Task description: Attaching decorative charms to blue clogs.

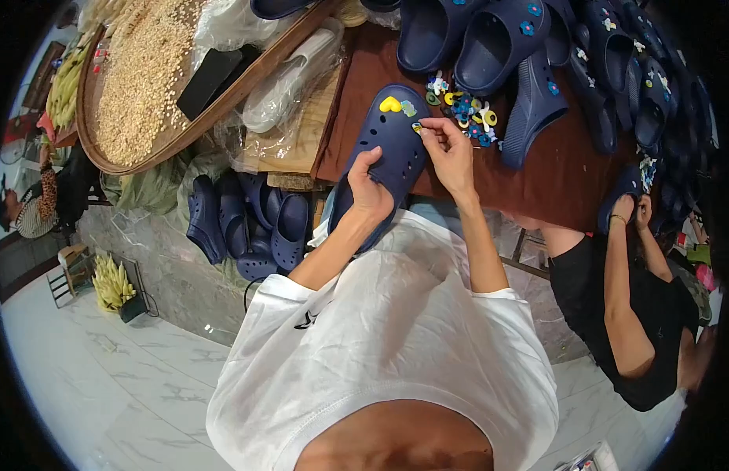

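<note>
Two bare hands work on one navy clog (394, 141), held in front of the person's white shirt (396, 314), its toe pointing far and its heel near the person's lap; the left hand (369, 187) grips it from the left side, thumb lying on the upper, while its other fingers are hidden behind the shoe, so whether they are spread or together cannot be told; the right hand (449, 153) pinches a small yellow-and-blue charm (417, 126) between thumb and forefinger, just at the clog's right edge. A yellow heart charm (390, 104) and a pale blue-green charm (409, 109) sit side by side near the toe.

Beyond the right hand, a heap of colourful charms (465, 108) lies on a brown cloth (553, 180); many navy clogs (502, 47) crowd the far right, several with flower charms; at the right, a co-worker in black holds another navy clog (620, 187) in both hands. Far left, a round tray (164, 151) holds pale grains (140, 78) and a black object (215, 82); beside it lies a whitish shoe (290, 82) in clear plastic; nearer, more navy clogs (250, 220) are clustered together.
</note>
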The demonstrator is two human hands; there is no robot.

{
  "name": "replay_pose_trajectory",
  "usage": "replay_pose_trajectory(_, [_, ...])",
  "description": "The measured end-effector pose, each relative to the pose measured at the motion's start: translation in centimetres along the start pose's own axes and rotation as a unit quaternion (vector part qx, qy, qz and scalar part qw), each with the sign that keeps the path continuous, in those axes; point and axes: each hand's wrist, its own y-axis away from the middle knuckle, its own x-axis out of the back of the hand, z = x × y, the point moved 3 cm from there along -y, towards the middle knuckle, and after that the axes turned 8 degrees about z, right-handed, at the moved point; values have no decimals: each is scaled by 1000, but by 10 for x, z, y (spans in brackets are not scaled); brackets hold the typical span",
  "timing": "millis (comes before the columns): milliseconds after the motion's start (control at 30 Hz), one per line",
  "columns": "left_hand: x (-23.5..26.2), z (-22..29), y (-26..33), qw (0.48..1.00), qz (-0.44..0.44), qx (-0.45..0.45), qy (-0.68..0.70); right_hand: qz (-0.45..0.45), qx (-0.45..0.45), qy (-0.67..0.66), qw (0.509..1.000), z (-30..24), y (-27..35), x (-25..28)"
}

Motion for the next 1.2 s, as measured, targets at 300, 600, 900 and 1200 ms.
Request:
replay_pose_trajectory(300, [-1, -4, 3, 1000, -11, 5, -25, 37, -7, 1, 999, 0, 2, 1])
replay_pose_trajectory(600, [3, -3, -5, 998, -52, 27, -2, -10, -23, 17, 1000, 1, -13, 2])
replay_pose_trajectory(900, [12, -3, -13, 992, -112, 47, -27, -47, -49, 28, 997, 14, -28, 4])
replay_pose_trajectory(1200, [2, -2, 0, 999, -9, 12, -38, 72, 4, 4, 997, 22, 7, 2])
